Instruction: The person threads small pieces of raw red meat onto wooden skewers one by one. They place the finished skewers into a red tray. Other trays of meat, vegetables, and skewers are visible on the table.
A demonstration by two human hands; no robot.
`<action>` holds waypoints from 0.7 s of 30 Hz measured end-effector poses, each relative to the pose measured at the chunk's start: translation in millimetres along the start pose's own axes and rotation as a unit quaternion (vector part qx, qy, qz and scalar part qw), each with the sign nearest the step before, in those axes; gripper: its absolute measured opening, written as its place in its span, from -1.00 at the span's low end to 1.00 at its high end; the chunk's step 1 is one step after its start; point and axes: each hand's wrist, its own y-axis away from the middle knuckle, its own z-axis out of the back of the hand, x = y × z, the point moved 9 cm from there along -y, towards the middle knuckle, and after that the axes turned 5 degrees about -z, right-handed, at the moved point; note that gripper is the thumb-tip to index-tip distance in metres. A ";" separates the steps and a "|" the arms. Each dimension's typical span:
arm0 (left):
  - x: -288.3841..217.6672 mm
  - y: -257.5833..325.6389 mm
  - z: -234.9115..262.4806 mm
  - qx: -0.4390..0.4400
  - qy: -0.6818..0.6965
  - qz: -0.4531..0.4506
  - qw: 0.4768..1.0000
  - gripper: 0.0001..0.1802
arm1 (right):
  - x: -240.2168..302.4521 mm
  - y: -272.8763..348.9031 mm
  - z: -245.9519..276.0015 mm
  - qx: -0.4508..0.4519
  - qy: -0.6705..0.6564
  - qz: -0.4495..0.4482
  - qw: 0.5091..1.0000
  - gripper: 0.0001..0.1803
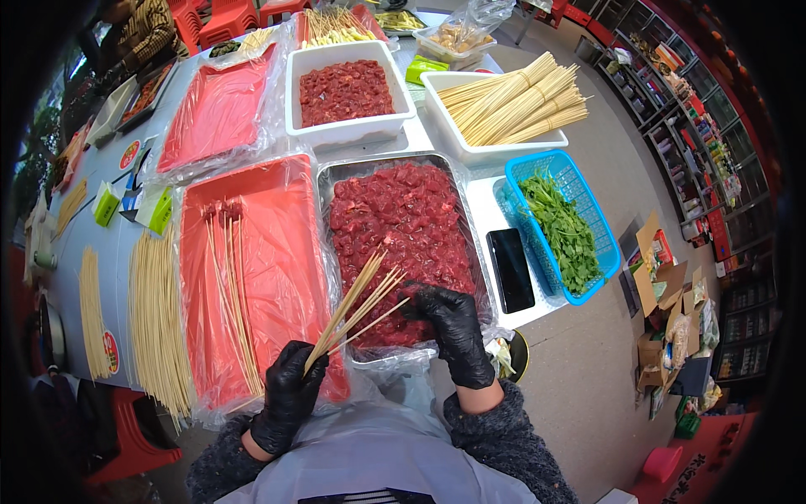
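My left hand (291, 388), in a black glove, grips a fanned bundle of bamboo skewers (346, 304) whose upper ends lean over a steel tray (321, 202) lined with clear plastic. Chunks of raw red meat (399, 218) fill that tray. Also black-gloved, my right hand (456, 329) is over the tray's near right part, fingertips pinched together close to one skewer's tip; what they hold is hidden. To the left, a plastic-covered red tray (294, 252) carries several skewers with meat (227, 212) threaded at their far ends.
Loose bamboo skewers (157, 323) lie left of the red tray. Beyond are an unfilled red tray (214, 113), a white tub of meat (403, 109) and a white tub of skewer bundles (441, 143). At right are a black phone (510, 269) and a blue basket (606, 252) of leafy greens.
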 end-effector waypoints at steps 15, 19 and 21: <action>17.7 6.0 -21.2 0.040 0.168 0.090 0.981 -0.87 | -8.9 -1.3 -3.3 -0.009 -0.018 -0.030 0.999 -0.77; 18.5 9.5 -30.5 0.072 0.296 0.141 0.942 -0.86 | 7.6 -4.7 -0.3 -0.006 0.061 0.016 0.998 -0.78; 18.3 10.8 -35.7 0.070 0.372 0.146 0.914 -0.84 | 12.9 -8.2 3.0 0.006 0.106 0.025 0.994 -0.78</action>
